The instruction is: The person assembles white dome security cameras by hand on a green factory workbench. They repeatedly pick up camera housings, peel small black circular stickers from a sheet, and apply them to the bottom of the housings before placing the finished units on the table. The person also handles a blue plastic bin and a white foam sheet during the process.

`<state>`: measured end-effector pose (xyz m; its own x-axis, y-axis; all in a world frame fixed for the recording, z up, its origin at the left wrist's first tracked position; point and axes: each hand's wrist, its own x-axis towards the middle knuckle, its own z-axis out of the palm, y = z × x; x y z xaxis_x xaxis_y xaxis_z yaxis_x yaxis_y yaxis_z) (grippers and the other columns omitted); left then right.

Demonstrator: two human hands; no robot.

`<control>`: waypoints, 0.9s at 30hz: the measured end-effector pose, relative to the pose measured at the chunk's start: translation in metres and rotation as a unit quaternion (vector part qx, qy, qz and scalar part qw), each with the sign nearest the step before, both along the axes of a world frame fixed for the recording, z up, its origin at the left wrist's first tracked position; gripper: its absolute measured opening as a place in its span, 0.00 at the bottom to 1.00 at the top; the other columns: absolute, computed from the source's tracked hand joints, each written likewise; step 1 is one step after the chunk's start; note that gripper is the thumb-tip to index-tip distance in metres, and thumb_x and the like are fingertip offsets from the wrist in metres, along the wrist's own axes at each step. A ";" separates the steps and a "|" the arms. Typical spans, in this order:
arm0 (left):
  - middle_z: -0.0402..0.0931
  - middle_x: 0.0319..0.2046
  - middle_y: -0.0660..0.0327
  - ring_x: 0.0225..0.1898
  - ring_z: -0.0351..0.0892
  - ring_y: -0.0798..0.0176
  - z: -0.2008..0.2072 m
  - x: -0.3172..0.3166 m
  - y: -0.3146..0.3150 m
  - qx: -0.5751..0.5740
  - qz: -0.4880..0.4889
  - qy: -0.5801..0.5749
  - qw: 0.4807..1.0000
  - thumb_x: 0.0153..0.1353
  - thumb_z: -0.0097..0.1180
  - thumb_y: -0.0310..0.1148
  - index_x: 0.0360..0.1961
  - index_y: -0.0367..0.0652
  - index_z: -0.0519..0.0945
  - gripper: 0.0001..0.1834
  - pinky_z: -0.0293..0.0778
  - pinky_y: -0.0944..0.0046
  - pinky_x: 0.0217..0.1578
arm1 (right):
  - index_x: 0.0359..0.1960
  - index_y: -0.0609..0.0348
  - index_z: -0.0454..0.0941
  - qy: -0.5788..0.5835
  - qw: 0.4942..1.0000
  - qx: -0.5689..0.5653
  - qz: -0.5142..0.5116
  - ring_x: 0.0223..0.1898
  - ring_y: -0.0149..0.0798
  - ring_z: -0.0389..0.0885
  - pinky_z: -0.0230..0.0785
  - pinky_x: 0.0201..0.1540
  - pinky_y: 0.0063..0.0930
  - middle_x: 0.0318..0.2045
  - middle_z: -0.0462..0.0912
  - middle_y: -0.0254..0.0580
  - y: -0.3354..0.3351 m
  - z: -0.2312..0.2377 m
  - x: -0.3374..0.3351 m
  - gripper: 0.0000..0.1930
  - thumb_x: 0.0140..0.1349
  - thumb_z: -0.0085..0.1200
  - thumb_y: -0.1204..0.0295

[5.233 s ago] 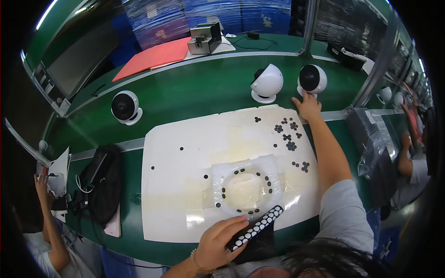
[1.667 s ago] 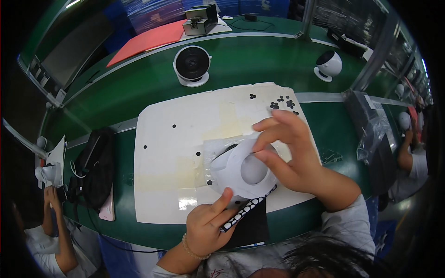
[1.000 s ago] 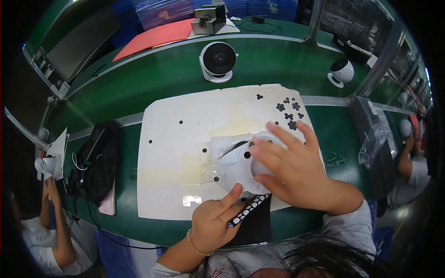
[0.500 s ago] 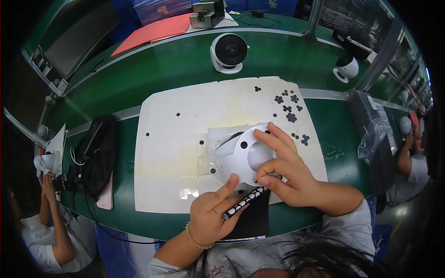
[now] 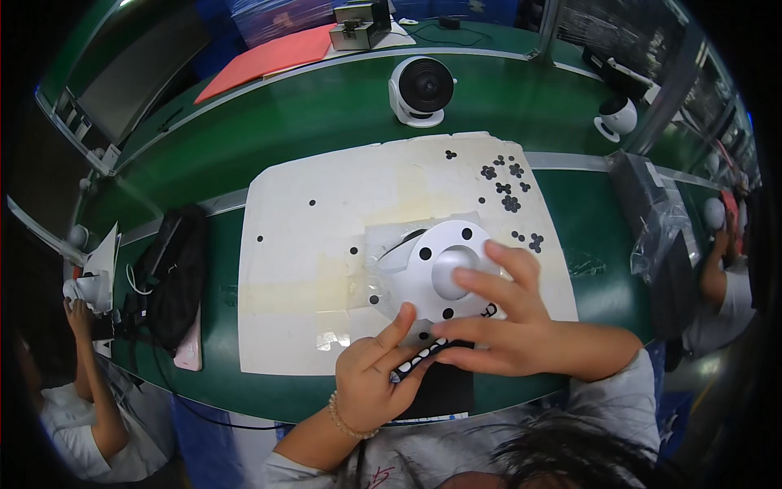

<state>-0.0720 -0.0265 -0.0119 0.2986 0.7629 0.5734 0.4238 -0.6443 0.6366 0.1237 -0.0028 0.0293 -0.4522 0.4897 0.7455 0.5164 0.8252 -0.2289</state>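
While left hand [image 5: 369,376] grips dotted strip [image 5: 419,359], right hand [image 5: 511,322] (partly open, hold unclear) overhangs white device [image 5: 425,277].

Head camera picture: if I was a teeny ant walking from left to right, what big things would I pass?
Black bag → pinkish-red sheet → left hand → white device with black dots → right hand → small white device at the back → clear plastic wrap.

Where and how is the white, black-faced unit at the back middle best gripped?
Probably by the rounded white shell, from the left: the unit stands upright on its foot, that side is exposed, and a grip there would clear the forward-turned black face.
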 end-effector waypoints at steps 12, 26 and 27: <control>0.69 0.51 0.56 0.15 0.68 0.63 0.000 0.001 0.000 -0.003 0.010 0.002 1.000 0.36 0.63 0.25 0.21 0.38 0.80 0.07 0.65 0.69 0.19 | 0.29 0.54 0.71 0.050 0.975 -0.216 0.000 0.61 0.54 0.50 0.42 0.60 0.43 0.58 0.59 0.50 0.009 0.002 0.037 0.05 0.58 0.49 0.68; 0.69 0.52 0.55 0.16 0.69 0.63 -0.003 0.006 0.002 0.011 0.003 -0.001 1.000 0.35 0.63 0.24 0.25 0.37 0.81 0.10 0.65 0.69 0.19 | 0.32 0.56 0.71 0.047 0.970 -0.239 0.010 0.61 0.57 0.50 0.44 0.60 0.45 0.59 0.59 0.51 0.012 -0.008 0.043 0.05 0.58 0.49 0.69; 0.68 0.52 0.55 0.16 0.69 0.63 -0.003 0.006 0.002 0.014 0.004 0.003 1.000 0.35 0.63 0.24 0.25 0.37 0.81 0.11 0.65 0.69 0.19 | 0.32 0.56 0.71 0.049 0.969 -0.240 0.010 0.61 0.57 0.50 0.44 0.60 0.45 0.59 0.59 0.51 0.012 -0.009 0.043 0.05 0.59 0.48 0.69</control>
<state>-0.0661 -0.0246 -0.0151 0.2956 0.7489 0.5931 0.4321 -0.6585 0.6161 0.1670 0.0090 0.0207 -0.4034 0.7832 0.4732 0.4579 0.6205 -0.6366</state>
